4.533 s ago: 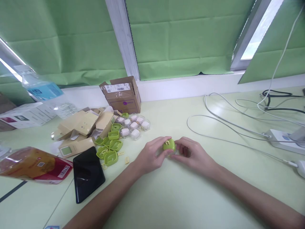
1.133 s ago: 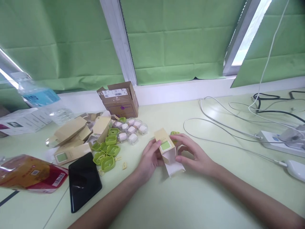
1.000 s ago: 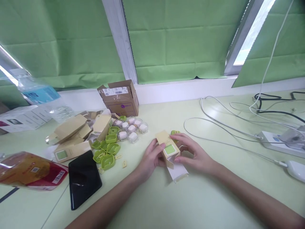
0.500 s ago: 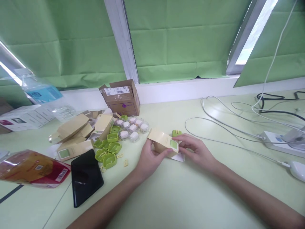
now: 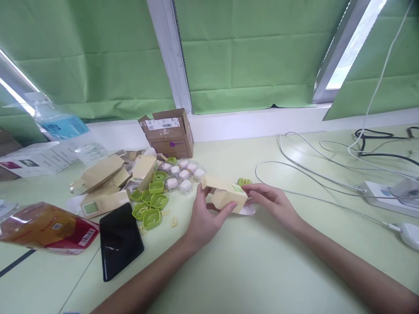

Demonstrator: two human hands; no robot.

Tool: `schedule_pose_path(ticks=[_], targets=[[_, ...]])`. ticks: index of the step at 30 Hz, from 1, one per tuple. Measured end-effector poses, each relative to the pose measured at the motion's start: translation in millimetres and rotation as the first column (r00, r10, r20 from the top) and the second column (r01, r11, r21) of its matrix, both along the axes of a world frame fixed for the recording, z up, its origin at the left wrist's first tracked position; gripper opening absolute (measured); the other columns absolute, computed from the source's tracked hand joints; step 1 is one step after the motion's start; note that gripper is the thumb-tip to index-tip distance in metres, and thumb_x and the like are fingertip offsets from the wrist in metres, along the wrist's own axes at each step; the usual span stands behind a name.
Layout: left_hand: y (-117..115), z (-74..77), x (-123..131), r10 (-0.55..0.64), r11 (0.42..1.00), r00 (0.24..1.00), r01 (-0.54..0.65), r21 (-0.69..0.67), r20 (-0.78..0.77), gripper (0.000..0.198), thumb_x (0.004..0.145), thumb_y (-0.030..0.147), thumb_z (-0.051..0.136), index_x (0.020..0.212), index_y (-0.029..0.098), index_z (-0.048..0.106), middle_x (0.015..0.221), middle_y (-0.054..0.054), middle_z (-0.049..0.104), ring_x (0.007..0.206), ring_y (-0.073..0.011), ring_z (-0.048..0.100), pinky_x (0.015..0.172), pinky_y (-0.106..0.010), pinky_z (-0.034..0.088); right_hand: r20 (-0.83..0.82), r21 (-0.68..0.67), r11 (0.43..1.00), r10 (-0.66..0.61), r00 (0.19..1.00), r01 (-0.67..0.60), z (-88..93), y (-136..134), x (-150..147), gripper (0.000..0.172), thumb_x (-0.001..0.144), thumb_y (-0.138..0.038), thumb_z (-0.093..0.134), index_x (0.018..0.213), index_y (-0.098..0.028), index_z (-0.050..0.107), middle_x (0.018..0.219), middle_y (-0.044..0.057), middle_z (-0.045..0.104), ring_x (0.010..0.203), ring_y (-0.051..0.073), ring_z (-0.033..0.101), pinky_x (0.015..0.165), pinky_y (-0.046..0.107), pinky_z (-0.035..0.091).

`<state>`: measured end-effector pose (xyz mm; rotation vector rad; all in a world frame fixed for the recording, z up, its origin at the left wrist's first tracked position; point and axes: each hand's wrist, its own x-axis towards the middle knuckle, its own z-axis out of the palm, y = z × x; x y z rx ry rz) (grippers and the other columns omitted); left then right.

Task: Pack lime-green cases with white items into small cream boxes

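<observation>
A small cream cardboard box [image 5: 228, 199] with a green square printed on it is tilted in front of me, its flap raised at the left end. My left hand [image 5: 205, 221] is closed around the left side, thumb along the near face. At the right end, the fingers of my right hand [image 5: 274, 203] pinch the box's edge, fingertips partly hidden behind it. A white paper slip [image 5: 248, 210] sticks out underneath. Just beyond the box lies a small green case [image 5: 244, 181]. To the left are several green silicone cases [image 5: 152, 219] and clear-wrapped white pieces [image 5: 185, 186].
Opened cream boxes [image 5: 104, 203] pile up at left, near a black tablet [image 5: 120, 240] and a red-and-orange bottle [image 5: 49, 227]. A brown carton [image 5: 170, 136] stands by the wall. White cables [image 5: 314, 172] run to a power strip [image 5: 379, 196] at right.
The box has turned slightly in my hands, and its flap has lifted further at the left end. My right fingers have shifted from its green-square face towards the right edge.
</observation>
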<state>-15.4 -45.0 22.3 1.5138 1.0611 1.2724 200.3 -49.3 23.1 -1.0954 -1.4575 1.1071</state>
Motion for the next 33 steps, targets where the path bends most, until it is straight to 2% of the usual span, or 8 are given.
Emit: schedule_pose_path(ticks=[3,6,9,12,19,23,29,33], targets=[[7.5,1.7,1.6,-0.082,0.975,0.960,0.133,-0.179,0.267,0.065,0.079,0.037,0.081,0.130,0.025,0.043,0.125,-0.012,0.063,0.108,-0.0295,0.066,0.068,-0.033,0.062,0.004,0.079,0.997,-0.025,1.000,0.024,-0.6,-0.8,1.3,0.028,0.094,-0.042,0.063,0.112,-0.024,0.075,0.104,0.007,0.078,0.092,0.023,0.074,0.079,0.040,0.063],[13.5,1.7,2.0,-0.034,0.918,0.894,0.204,-0.339,0.446,0.066,0.082,0.036,0.079,0.134,0.025,0.040,0.123,-0.011,0.065,0.101,-0.0263,0.069,0.072,-0.039,0.064,0.058,0.242,0.970,-0.025,0.998,0.010,-0.6,-1.8,5.7,0.028,0.099,-0.040,0.057,0.118,-0.027,0.072,0.117,0.008,0.075,0.106,0.025,0.070,0.085,0.042,0.062],[13.9,2.1,2.2,-0.007,0.866,0.836,0.279,-0.414,0.549,0.066,0.085,0.032,0.077,0.139,0.027,0.040,0.131,-0.011,0.063,0.105,-0.0246,0.069,0.080,-0.040,0.064,0.228,0.456,0.887,-0.033,0.973,-0.077,-2.9,-4.2,7.7,0.038,0.096,-0.040,0.063,0.133,-0.029,0.064,0.132,0.010,0.066,0.119,0.028,0.064,0.095,0.047,0.058],[11.1,3.6,2.6,-0.033,0.811,0.788,0.380,-0.444,0.615,0.063,0.089,0.033,0.072,0.143,0.031,0.039,0.140,-0.009,0.059,0.108,-0.0233,0.068,0.083,-0.038,0.062,0.319,0.571,0.818,-0.133,0.938,-0.078,-7.4,-7.1,3.9,0.050,0.091,-0.035,0.072,0.139,-0.032,0.059,0.134,0.011,0.063,0.123,0.029,0.061,0.102,0.051,0.054],[10.3,9.0,1.7,-0.184,0.789,0.776,0.482,-0.380,0.603,0.059,0.090,0.037,0.067,0.143,0.033,0.042,0.138,-0.009,0.058,0.099,-0.0239,0.066,0.067,-0.034,0.058,0.212,0.513,0.858,-0.141,0.967,0.013,-6.7,-11.1,-6.8,0.035,0.093,-0.035,0.069,0.128,-0.033,0.066,0.125,0.009,0.065,0.110,0.027,0.065,0.088,0.046,0.061],[11.4,8.6,0.7,-0.178,0.811,0.795,0.452,-0.371,0.580,0.064,0.087,0.038,0.068,0.145,0.033,0.041,0.132,-0.008,0.061,0.098,-0.0239,0.065,0.065,-0.031,0.054,0.181,0.497,0.868,-0.081,0.980,-0.020,-4.0,-14.1,-10.8,0.034,0.094,-0.033,0.068,0.128,-0.034,0.067,0.126,0.009,0.064,0.121,0.028,0.061,0.096,0.048,0.058],[9.0,8.6,3.0,-0.155,0.831,0.829,0.403,-0.383,0.537,0.072,0.083,0.036,0.070,0.147,0.030,0.038,0.128,-0.008,0.063,0.101,-0.0266,0.066,0.068,-0.033,0.055,0.147,0.460,0.887,-0.028,0.989,-0.043,-2.8,-17.6,-18.1,0.015,0.093,-0.028,0.069,0.107,-0.029,0.070,0.118,0.008,0.064,0.112,0.025,0.064,0.091,0.044,0.060],[8.0,9.1,4.6,-0.141,0.840,0.838,0.382,-0.384,0.527,0.069,0.083,0.035,0.071,0.145,0.029,0.039,0.124,-0.010,0.063,0.096,-0.0250,0.066,0.065,-0.032,0.056,0.153,0.504,0.862,-0.144,0.978,0.048,-5.1,-17.6,-19.8,0.032,0.094,-0.025,0.068,0.125,-0.031,0.064,0.119,0.009,0.065,0.104,0.024,0.066,0.080,0.040,0.062]])
